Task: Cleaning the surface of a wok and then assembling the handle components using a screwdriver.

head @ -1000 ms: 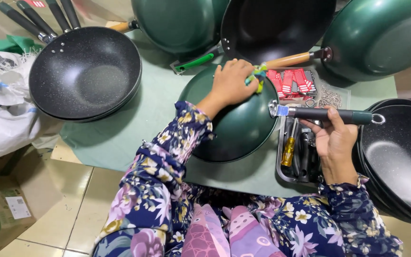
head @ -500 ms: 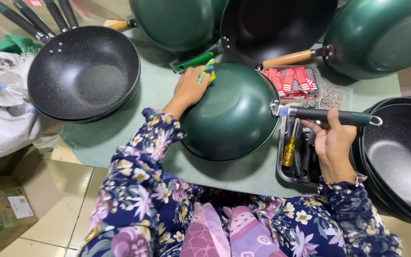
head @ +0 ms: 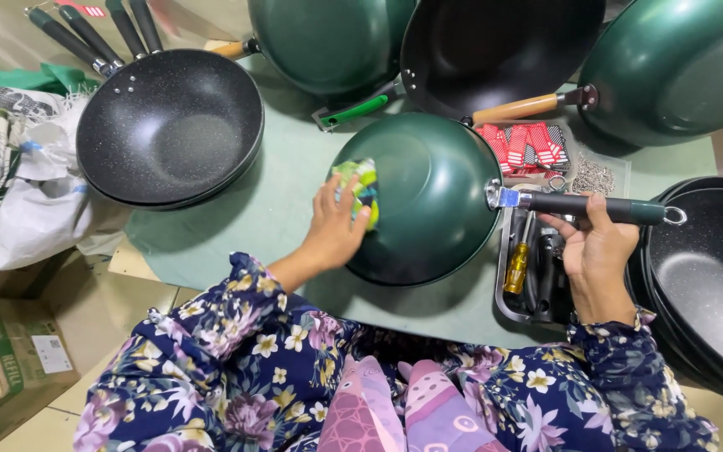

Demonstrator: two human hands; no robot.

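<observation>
Cloth (head: 357, 188) under left grip (head: 336, 226)

Four green woks (head: 424, 197) were counted, two stacks of black pans (head: 169, 125), one yellow-handled screwdriver (head: 516, 268), and one cardboard box (head: 2, 368).

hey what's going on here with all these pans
A person in a flowered top is wiping a green pan that lies bottom-up on the green-covered table. The left hand presses a yellow-green cloth against the pan's left side, while the right hand holds its dark handle. More green and black pans sit all around, and a tray with a yellow screwdriver lies under the handle.
</observation>
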